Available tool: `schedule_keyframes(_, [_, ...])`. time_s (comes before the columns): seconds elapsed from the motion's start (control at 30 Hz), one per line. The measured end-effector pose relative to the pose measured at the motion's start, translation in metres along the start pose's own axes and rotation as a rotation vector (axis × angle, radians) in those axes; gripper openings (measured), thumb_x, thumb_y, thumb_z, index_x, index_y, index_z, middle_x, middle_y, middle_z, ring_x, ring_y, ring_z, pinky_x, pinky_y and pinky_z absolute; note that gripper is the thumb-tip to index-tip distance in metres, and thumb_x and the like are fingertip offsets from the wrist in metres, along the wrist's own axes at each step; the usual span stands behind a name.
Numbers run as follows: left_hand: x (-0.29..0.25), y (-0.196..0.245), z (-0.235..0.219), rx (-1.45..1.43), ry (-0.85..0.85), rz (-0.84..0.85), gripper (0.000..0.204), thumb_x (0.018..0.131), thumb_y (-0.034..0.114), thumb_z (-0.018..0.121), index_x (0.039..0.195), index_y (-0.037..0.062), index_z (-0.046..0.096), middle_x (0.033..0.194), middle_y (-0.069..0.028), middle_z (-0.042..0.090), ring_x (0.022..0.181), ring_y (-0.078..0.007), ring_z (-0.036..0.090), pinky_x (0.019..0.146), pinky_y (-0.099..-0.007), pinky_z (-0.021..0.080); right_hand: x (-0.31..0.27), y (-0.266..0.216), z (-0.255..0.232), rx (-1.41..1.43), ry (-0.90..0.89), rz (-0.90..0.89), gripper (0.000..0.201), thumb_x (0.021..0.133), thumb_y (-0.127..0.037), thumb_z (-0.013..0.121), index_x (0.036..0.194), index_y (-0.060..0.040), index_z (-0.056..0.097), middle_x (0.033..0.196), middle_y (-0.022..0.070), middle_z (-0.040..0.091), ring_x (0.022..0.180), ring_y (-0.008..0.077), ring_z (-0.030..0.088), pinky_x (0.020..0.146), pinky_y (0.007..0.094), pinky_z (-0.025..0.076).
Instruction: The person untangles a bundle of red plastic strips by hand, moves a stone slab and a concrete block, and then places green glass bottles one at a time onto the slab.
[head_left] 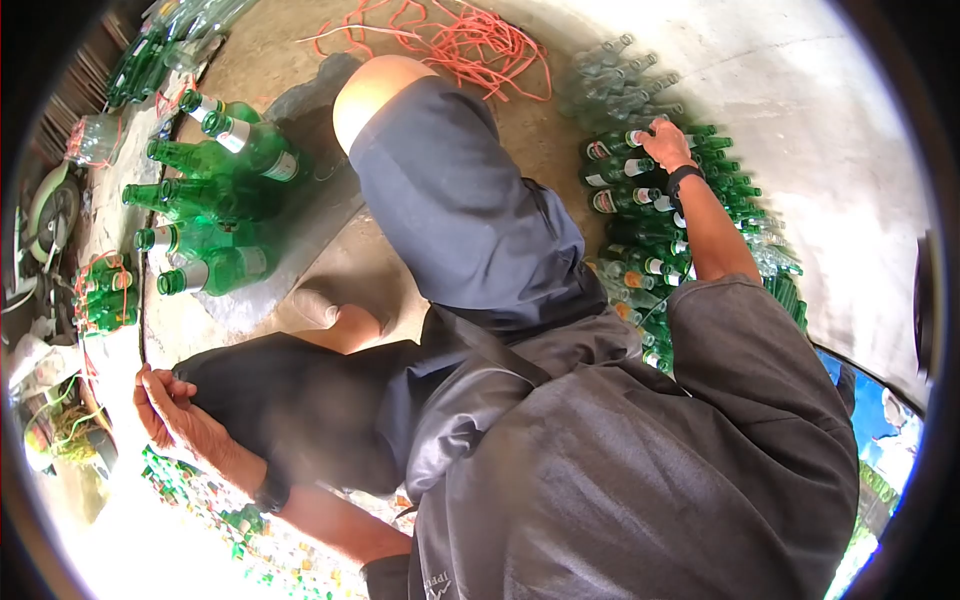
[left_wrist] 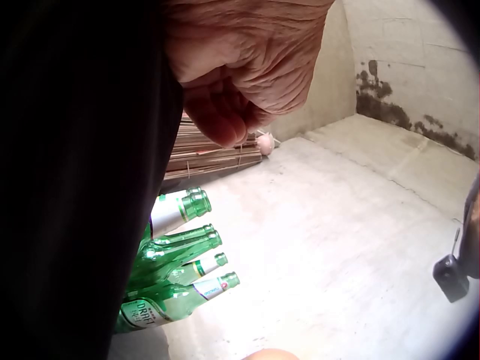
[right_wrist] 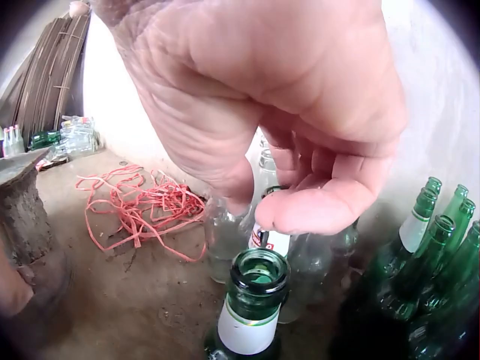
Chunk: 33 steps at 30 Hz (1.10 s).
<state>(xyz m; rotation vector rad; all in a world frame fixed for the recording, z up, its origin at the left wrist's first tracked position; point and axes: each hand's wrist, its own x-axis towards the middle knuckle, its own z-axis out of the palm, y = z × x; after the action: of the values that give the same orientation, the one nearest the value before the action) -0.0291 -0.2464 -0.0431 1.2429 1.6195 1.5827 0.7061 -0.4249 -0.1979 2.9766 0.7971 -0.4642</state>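
My right hand (head_left: pixel 667 147) reaches down into rows of green bottles (head_left: pixel 625 200) standing along the wall. Its thumb and fingers pinch the neck of a green bottle (right_wrist: pixel 271 240) with a white and red label, partly hidden by the fingers. Right in front of it in the right wrist view stands another green bottle (right_wrist: pixel 247 330) with a white neck label. The left hand (head_left: pixel 185 415) hangs beside the bent knee, fingers loosely curled and holding nothing. Beyond it in the head view, a cluster of green bottles (head_left: pixel 225 190) stands on the left.
Clear glass bottles (head_left: pixel 625 85) stand beyond the green rows. A tangle of red plastic cord (head_left: pixel 480 50) lies on the floor. At the left, more green bottles (head_left: pixel 108 290) are tied in a bundle. A bundle of thin sticks (right_wrist: pixel 49 67) leans on the far wall.
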Motion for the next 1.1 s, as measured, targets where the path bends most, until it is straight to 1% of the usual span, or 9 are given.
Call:
schedule_keyframes(0.2, [0.000,-0.002,-0.001,0.023,-0.011,0.022,0.020,0.096,0.018,0.064,0.106,0.0003,0.064,0.074,-0.0006,0.056,0.063,-0.0080,0.046,0.056,-0.0208,0.035,0.012,0.005,0.017,-0.046,-0.023,-0.008,0.056,0.084,-0.042,0.072,0.126,-0.0074,0.064,0.126,0.0200,0.065,0.118,0.0370,0.061,0.098,0.0459,0.049])
schedule_keyframes(0.27, [0.000,-0.002,-0.002,0.014,-0.021,0.014,0.020,0.097,0.018,0.063,0.107,0.0004,0.064,0.073,-0.0004,0.055,0.063,-0.0081,0.046,0.057,-0.0208,0.035,0.012,0.005,0.020,-0.127,0.076,-0.097,0.051,0.084,-0.041,0.072,0.120,-0.0050,0.067,0.112,0.0225,0.070,0.105,0.0370,0.067,0.089,0.0451,0.053])
schedule_keyframes(0.3, [0.000,-0.003,-0.003,0.015,-0.020,0.013,0.020,0.097,0.018,0.063,0.107,0.0004,0.064,0.073,-0.0004,0.055,0.063,-0.0081,0.046,0.057,-0.0208,0.035,0.014,0.005,0.020,-0.128,0.076,-0.098,0.051,0.084,-0.041,0.072,0.120,-0.0050,0.067,0.112,0.0225,0.070,0.105,0.0370,0.067,0.089,0.0451,0.053])
schedule_keyframes(0.37, [0.000,-0.003,-0.004,0.012,-0.033,0.001,0.020,0.097,0.018,0.062,0.107,0.0005,0.064,0.074,-0.0002,0.055,0.064,-0.0081,0.047,0.057,-0.0206,0.035,0.016,0.002,0.018,-0.147,-0.006,-0.029,0.052,0.085,-0.042,0.072,0.126,-0.0109,0.065,0.124,0.0187,0.067,0.117,0.0362,0.062,0.097,0.0449,0.050])
schedule_keyframes(0.6, [0.000,-0.002,-0.004,0.030,-0.020,0.004,0.021,0.098,0.019,0.062,0.109,0.0008,0.064,0.075,-0.0001,0.056,0.064,-0.0079,0.047,0.055,-0.0202,0.036,0.017,0.003,0.024,-0.121,0.040,-0.028,0.051,0.084,-0.042,0.071,0.125,-0.0114,0.066,0.124,0.0185,0.067,0.117,0.0360,0.062,0.097,0.0443,0.050])
schedule_keyframes(0.8, [0.000,-0.004,-0.004,0.029,-0.023,0.006,0.021,0.098,0.019,0.063,0.109,0.0010,0.064,0.076,0.0006,0.056,0.063,-0.0070,0.047,0.056,-0.0193,0.037,0.004,-0.011,0.015,-0.119,0.090,-0.099,0.052,0.083,-0.043,0.070,0.125,-0.0119,0.066,0.124,0.0177,0.067,0.117,0.0349,0.062,0.098,0.0437,0.049])
schedule_keyframes(1.0, [-0.002,-0.002,-0.001,0.034,-0.021,0.018,0.019,0.098,0.020,0.063,0.105,0.0027,0.064,0.075,0.0014,0.056,0.062,-0.0060,0.046,0.054,-0.0191,0.037,-0.026,-0.051,-0.014,-0.027,0.068,-0.168,0.042,0.083,-0.042,0.071,0.110,-0.0108,0.070,0.113,0.0186,0.069,0.109,0.0348,0.065,0.093,0.0436,0.050])
schedule_keyframes(1.07, [-0.001,-0.003,-0.002,0.033,-0.037,0.011,0.018,0.098,0.021,0.063,0.103,0.0038,0.064,0.075,0.0017,0.056,0.062,-0.0056,0.046,0.053,-0.0195,0.037,-0.037,-0.068,-0.027,0.050,0.115,-0.240,0.037,0.082,-0.041,0.072,0.100,-0.0089,0.070,0.102,0.0187,0.070,0.099,0.0349,0.067,0.088,0.0433,0.051])
schedule_keyframes(1.1, [-0.002,-0.002,-0.001,0.032,-0.028,0.013,0.018,0.098,0.021,0.063,0.103,0.0038,0.064,0.075,0.0017,0.056,0.062,-0.0056,0.046,0.053,-0.0195,0.037,-0.043,-0.078,-0.035,0.052,0.118,-0.250,0.037,0.082,-0.041,0.072,0.100,-0.0089,0.070,0.102,0.0187,0.070,0.099,0.0349,0.067,0.088,0.0433,0.051])
